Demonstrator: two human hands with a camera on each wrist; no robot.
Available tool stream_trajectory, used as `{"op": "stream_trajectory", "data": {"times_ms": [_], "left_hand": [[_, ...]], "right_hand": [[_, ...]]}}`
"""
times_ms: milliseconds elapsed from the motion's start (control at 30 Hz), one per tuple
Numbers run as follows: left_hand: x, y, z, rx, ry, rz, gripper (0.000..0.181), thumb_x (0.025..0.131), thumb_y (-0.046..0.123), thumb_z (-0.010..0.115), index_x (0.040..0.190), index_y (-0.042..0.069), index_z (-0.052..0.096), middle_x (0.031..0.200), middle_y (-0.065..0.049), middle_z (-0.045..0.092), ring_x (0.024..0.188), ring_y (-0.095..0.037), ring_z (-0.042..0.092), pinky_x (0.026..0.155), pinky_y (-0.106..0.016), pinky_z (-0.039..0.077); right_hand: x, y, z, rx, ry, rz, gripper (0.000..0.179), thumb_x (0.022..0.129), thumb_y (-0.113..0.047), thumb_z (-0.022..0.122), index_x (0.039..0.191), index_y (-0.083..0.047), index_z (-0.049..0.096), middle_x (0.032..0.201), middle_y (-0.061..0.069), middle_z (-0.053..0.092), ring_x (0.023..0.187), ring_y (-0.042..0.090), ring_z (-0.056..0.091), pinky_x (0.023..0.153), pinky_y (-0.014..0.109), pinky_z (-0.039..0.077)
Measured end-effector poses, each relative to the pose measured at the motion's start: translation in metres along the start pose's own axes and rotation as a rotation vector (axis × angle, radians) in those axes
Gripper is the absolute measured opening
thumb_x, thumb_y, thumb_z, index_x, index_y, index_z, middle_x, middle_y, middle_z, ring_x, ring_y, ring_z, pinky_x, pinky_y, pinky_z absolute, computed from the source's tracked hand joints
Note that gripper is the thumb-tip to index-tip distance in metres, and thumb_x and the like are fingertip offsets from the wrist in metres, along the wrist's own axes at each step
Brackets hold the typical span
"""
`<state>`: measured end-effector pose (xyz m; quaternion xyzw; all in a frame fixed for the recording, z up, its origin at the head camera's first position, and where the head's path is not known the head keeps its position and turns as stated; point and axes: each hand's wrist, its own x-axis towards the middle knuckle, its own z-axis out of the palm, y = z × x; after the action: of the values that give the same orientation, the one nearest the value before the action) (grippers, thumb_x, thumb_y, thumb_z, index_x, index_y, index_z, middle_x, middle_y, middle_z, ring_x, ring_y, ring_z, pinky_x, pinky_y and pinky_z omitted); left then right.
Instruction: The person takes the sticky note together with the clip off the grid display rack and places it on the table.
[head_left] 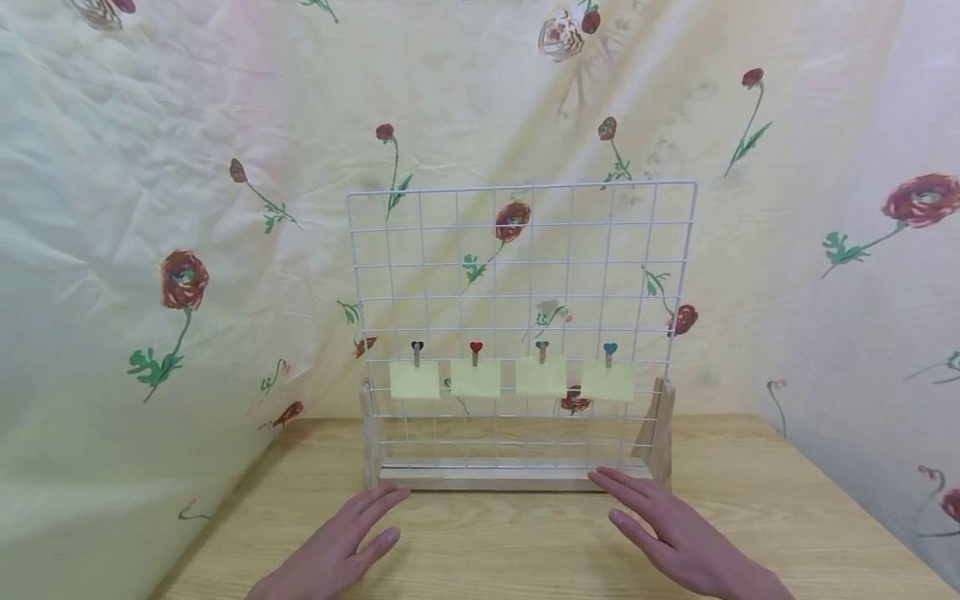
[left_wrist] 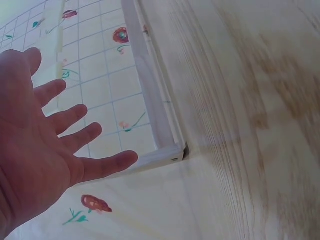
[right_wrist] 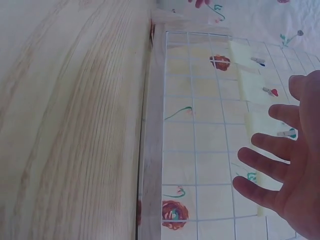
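head view: the wire grid (head_left: 529,297) stands in its wooden base (head_left: 517,481) on the worktop (head_left: 510,546), the base's long axis running from nine to three o'clock. the grid lies toward one o'clock from the left hand (head_left: 337,542) and eleven o'clock from the right hand (head_left: 675,533); neither is clearly nearer. both hands are wide, fingers extended, holding nothing. four yellow notes (head_left: 541,379), held by heart-topped clips (head_left: 475,354), line the grid's lower half.
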<state>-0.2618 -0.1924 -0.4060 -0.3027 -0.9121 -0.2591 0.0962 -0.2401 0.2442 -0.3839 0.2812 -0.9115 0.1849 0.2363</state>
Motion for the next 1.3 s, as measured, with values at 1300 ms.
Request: {"op": "stream_trajectory", "data": {"times_ms": [1300], "left_hand": [[0.008, -0.001, 0.005, -0.426, -0.157, -0.098, 0.048, 0.107, 0.033, 0.028, 0.151, 0.014, 0.029, 0.152, -0.017, 0.034, 0.134, -0.047, 0.034, 0.093, -0.066, 0.041]], "right_hand": [[0.048, -0.023, 0.022, 0.381, 0.016, -0.029, 0.037, 0.103, -0.014, 0.044, 0.137, -0.025, 0.052, 0.131, -0.006, 0.058, 0.108, 0.008, 0.059, 0.079, 0.029, 0.053]]}}
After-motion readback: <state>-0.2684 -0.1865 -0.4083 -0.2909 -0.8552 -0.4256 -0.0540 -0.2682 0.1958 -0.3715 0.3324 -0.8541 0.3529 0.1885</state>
